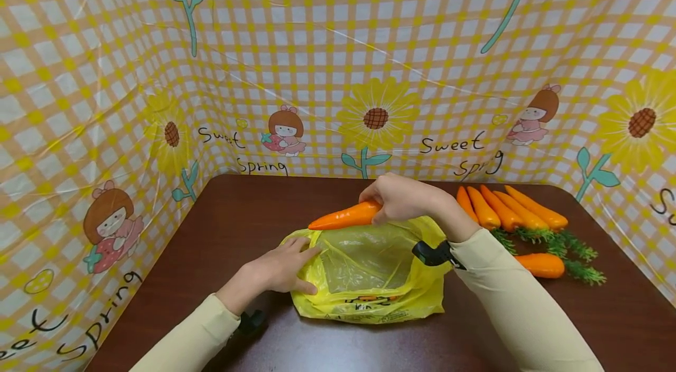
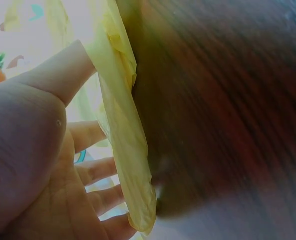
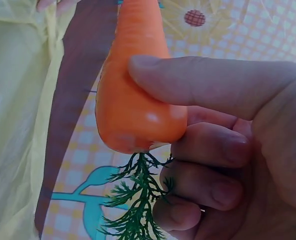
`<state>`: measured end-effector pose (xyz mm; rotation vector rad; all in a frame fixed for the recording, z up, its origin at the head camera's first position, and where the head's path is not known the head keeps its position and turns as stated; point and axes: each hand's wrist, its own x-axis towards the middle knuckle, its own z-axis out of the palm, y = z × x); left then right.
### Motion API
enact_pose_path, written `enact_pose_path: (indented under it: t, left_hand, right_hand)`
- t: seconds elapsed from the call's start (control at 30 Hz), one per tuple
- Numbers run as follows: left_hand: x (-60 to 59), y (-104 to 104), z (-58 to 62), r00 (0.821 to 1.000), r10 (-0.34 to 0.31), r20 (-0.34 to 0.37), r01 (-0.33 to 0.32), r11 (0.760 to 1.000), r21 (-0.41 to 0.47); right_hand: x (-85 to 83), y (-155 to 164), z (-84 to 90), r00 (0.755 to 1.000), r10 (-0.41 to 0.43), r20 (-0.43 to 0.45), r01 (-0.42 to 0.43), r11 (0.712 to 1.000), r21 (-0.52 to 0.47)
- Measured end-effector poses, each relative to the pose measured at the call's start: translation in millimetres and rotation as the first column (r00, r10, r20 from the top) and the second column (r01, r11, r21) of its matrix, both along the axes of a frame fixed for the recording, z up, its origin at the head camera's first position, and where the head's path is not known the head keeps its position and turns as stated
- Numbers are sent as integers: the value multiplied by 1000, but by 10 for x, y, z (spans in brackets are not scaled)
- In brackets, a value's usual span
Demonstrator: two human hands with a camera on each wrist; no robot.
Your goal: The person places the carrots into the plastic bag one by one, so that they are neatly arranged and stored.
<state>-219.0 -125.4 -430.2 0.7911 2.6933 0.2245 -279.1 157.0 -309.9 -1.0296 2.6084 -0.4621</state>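
Observation:
My right hand [image 1: 404, 199] grips an orange carrot [image 1: 345, 217] by its thick end, above the far rim of a yellow plastic bag [image 1: 369, 307]. The carrot's tip points left. In the right wrist view the thumb presses the carrot's side [image 3: 138, 100], and green leaves [image 3: 140, 200] hang beside the curled fingers. The bag's wide mouth faces up. My left hand [image 1: 282, 266] rests at the left end of that mouth, thumb toward the near side. In the left wrist view its fingers [image 2: 95, 172] are spread and fairly straight, with the fingertips hidden behind the plastic.
Several carrots [image 1: 509, 210] with leafy tops lie side by side at the back right of the dark brown table [image 1: 253, 208]. Another carrot [image 1: 544, 265] lies nearer, partly behind the right sleeve. A checked, flower-printed cloth [image 1: 317, 67] rises around the table.

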Motion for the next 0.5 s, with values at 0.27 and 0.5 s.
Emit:
enact_pose_path:
  t: [0.27, 0.5]
  left_hand:
    - [-20, 8, -31, 999, -22, -39, 22, 1000, -1]
    - [-10, 13, -12, 994, -40, -101, 37, 999, -32]
  right_hand:
    - [20, -73, -39, 1000, 24, -8, -24, 999, -30]
    - [21, -52, -299, 1000, -2, 29, 4, 999, -52]
